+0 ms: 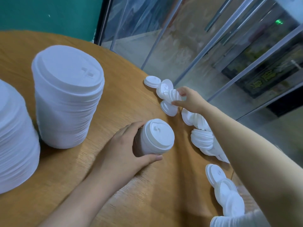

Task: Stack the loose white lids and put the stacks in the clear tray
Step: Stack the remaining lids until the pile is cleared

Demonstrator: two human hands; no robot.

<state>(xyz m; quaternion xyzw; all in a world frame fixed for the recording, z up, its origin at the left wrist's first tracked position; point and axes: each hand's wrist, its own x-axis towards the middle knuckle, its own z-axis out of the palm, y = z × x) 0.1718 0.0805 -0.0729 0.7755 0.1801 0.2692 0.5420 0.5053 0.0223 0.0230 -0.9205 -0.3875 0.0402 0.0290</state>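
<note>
My left hand [126,148] grips a short stack of white lids [155,136] standing on the round wooden table [114,89]. My right hand [188,99] reaches to the table's far right edge and pinches a few loose lids [173,95] held on edge. More loose lids [151,81] lie beside them, with another [168,108] just below. A scattered pile of lids [202,138] runs under my right forearm. Two or three lids [216,174] lie near the front right edge. No clear tray shows in this view.
Two tall lid stacks stand at left: one [68,95] mid-left, one [14,141] cut by the frame's left edge. Glass panels with metal frames [188,51] rise beyond the table's right edge. A green wall [49,12] is behind.
</note>
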